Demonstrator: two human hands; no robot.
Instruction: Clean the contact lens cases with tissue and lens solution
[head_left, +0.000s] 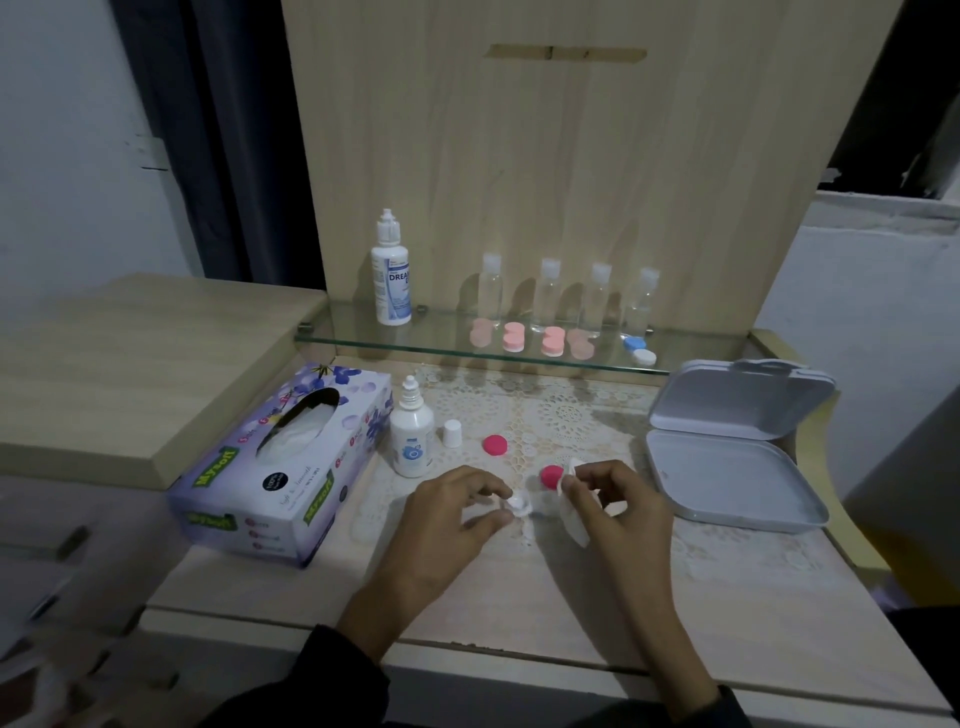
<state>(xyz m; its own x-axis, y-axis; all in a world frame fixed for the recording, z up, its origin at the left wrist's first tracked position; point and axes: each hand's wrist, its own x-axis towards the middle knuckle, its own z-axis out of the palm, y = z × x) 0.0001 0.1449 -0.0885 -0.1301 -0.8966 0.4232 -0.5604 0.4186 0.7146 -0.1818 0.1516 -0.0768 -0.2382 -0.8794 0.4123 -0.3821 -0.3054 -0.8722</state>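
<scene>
Dark sleeves nearest, both forearms reaching in over the worktop. Left grip pinches the lens case between thumb and fingertips; the case is on or just above the lace mat, can't tell which. Right grip is curled round a folded tissue, with the tissue edge just beside the case and not clearly touching.

Both caps are off. One pink cap lies just beyond the right grip's fingertips, and the second pink cap is further out, beyond the left grip. Solution bottle stands uncapped just beyond the left grip, with its white cap beside it. Tissue box sits on the left grip's outer side. Grey hinged box, lid open, lies out past the right grip.

My read is wipe step, tissue about to go into the wells. To do it well:
- left grip pins the case by its edges, leaving the wells uncovered
- push a tissue corner down into each well and rotate, don't scrub (case looks light, likely to skate on the lace)
- use a fresh patch of tissue for the second well
- keep the left wrist clear of the uncapped bottle, it's a knock-over risk

Can't tell if the wells hold solution, they're too small and blurred.
</scene>
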